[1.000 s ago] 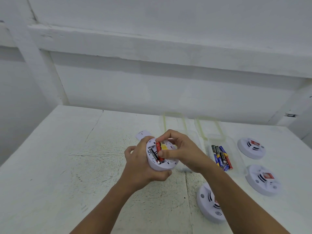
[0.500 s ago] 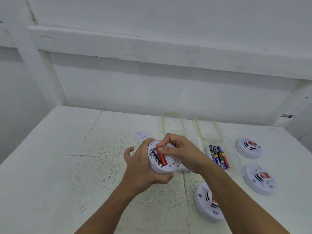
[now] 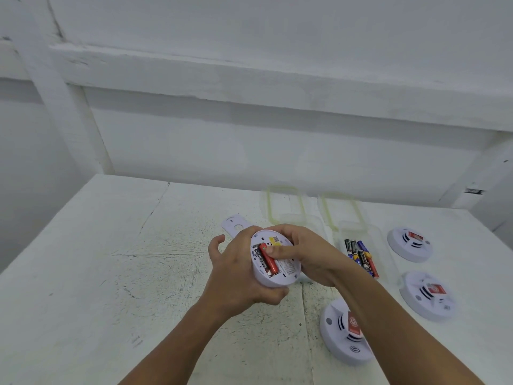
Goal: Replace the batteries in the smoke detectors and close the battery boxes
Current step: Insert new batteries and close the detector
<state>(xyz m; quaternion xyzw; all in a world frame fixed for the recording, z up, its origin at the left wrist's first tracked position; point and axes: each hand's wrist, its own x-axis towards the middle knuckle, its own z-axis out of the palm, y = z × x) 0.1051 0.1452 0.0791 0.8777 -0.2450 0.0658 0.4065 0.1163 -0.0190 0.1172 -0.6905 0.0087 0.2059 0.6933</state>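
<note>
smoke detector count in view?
4. Held detector in the left hand, battery bay open; near detector on the table, partly behind the right forearm; middle detector and far detector right of the battery box. None seem hidden.

You have four smoke detectors in view: one held detector (image 3: 287,269), back side up, between your two hands, left hand (image 3: 236,273) and right hand (image 3: 313,254), and three lying face up on the table (image 3: 111,273): the near detector (image 3: 336,340), the middle detector (image 3: 429,295) and the far detector (image 3: 409,244). You can count one red battery (image 3: 268,261) in the held detector's open compartment; whether a second lies beside it cannot be told. There is one loose cover plate (image 3: 236,225). There are two clear boxes, the left box (image 3: 305,220) and the right box (image 3: 385,245), and two lids, the left lid (image 3: 283,204) and the right lid (image 3: 340,209). The right box holds at least five loose batteries (image 3: 361,254); they overlap, so the exact number is unclear.
</note>
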